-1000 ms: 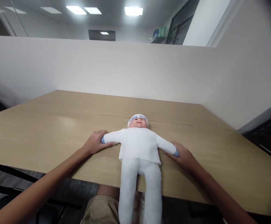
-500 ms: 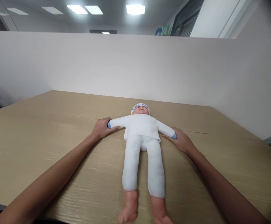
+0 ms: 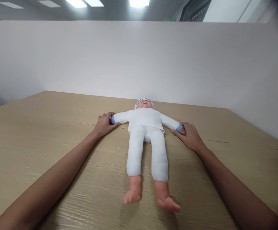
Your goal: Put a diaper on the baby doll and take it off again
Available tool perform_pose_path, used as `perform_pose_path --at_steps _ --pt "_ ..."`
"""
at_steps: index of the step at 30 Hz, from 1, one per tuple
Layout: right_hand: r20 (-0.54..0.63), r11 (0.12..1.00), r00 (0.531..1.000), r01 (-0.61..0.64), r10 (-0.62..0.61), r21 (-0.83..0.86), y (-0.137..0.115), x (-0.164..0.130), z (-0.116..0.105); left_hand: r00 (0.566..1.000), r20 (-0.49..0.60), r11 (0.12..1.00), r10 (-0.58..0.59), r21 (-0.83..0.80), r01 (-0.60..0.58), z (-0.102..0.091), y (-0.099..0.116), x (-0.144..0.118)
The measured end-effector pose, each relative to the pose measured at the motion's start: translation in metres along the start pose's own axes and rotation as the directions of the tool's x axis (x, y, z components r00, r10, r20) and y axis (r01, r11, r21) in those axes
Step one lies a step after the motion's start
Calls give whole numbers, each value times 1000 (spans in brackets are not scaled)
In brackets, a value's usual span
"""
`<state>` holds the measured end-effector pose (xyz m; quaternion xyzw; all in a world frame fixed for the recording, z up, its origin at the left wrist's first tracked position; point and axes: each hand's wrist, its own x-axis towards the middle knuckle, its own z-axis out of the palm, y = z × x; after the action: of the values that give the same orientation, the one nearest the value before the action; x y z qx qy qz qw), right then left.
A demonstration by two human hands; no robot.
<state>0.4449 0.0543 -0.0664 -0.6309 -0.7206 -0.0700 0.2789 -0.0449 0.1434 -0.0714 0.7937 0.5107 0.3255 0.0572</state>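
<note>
A baby doll lies on its back on the table, head away from me and bare feet toward me. It wears a white top, white trousers and a white headband with blue lettering. Both its arms are spread out sideways, with blue cuffs at the wrists. My left hand is closed around the doll's hand on the left side, thumb under the sleeve. On the other side my right hand grips the doll's other hand, just beyond the blue cuff.
The wooden table has thin seams across its top. Behind it rises a pale partition wall, close to the doll's head. Over the wall, lit ceiling panels show.
My view has tipped down, so the doll sits higher in the picture and its feet show fully. More of the doll's hand on the right shows past its cuff. Both hands still hold on.
</note>
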Motion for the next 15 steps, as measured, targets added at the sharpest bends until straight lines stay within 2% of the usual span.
perform_pose_path --at_steps 8,15 --pt "24 991 997 69 -72 111 -2 -2 -1 1000 31 1000 2 3 -2 -1 -4 -4" --pt "20 1000 1000 10 -11 16 -5 -14 -4 999 49 1000 -8 0 8 -9 2 -16"
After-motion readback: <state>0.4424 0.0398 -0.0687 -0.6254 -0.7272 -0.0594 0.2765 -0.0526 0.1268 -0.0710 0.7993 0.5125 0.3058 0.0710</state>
